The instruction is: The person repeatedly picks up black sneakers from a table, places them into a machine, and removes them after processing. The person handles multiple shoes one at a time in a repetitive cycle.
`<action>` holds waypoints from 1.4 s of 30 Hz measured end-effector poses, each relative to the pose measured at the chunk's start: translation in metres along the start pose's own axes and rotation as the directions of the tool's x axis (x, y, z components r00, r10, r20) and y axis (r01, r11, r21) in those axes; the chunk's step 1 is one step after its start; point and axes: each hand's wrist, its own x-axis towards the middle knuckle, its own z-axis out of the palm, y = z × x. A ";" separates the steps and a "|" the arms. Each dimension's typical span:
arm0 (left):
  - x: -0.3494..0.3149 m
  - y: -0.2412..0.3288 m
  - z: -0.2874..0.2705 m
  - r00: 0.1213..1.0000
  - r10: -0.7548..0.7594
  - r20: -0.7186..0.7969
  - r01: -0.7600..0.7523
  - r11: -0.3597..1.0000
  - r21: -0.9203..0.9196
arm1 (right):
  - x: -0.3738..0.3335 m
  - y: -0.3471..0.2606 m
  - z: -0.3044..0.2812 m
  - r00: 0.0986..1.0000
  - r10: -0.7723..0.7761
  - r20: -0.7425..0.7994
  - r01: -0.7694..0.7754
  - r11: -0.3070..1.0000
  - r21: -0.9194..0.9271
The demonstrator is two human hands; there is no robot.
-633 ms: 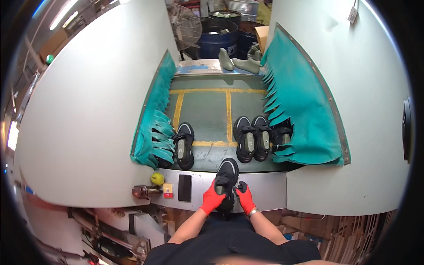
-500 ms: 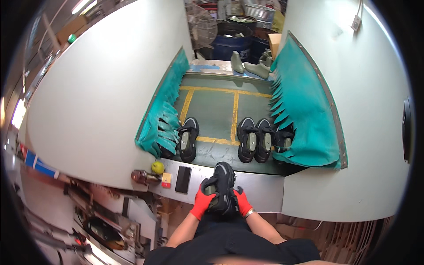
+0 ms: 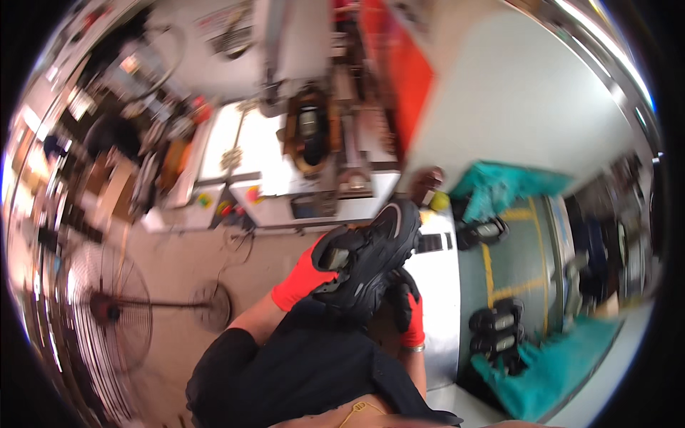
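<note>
A black sports shoe point(image 3: 382, 246) with a chunky sole is held up in front of my body, toe pointing up and to the right. A grey-green shoe last shows in its opening. My left hand point(image 3: 303, 274), in a red glove with dark fingers, grips the shoe around its collar. On the sole side my right hand point(image 3: 410, 308), gloved alike, has its fingers bent against the shoe; their tips are partly hidden. Beyond the shoe stands a machine point(image 3: 349, 182), slightly blurred, with another dark shoe point(image 3: 309, 135) in it.
To the right, black shoes point(image 3: 492, 321) sit on a green conveyor point(image 3: 517, 264) with yellow lines, between teal curtains point(image 3: 571, 364). A metal ledge point(image 3: 439, 314) holds a black block point(image 3: 434, 242) and a yellow-green ball point(image 3: 439, 201). A pedestal fan point(image 3: 107, 307) stands at the left.
My view has swung left, away from the conveyor, toward the machine. The shoe has come along in my hands, and its toe now tilts to the right.
</note>
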 end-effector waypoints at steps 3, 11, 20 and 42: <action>-0.037 0.030 -0.056 0.971 0.066 -0.230 -0.047 0.995 0.090 | 0.016 -0.018 0.048 0.989 0.084 0.122 -0.111 0.966 0.235; -0.117 0.076 -0.260 0.730 0.004 -0.683 -0.030 0.999 -0.026 | 0.094 0.003 0.211 0.968 0.072 0.241 -0.112 0.981 0.159; -0.101 0.049 -0.572 0.716 0.184 -0.674 -0.061 0.978 0.202 | 0.161 0.031 0.425 0.963 0.086 0.257 -0.119 0.987 0.112; 0.136 -0.113 -0.756 0.775 0.061 -0.629 0.546 0.437 0.715 | 0.178 0.038 0.482 0.964 0.089 -0.249 -0.082 0.996 0.036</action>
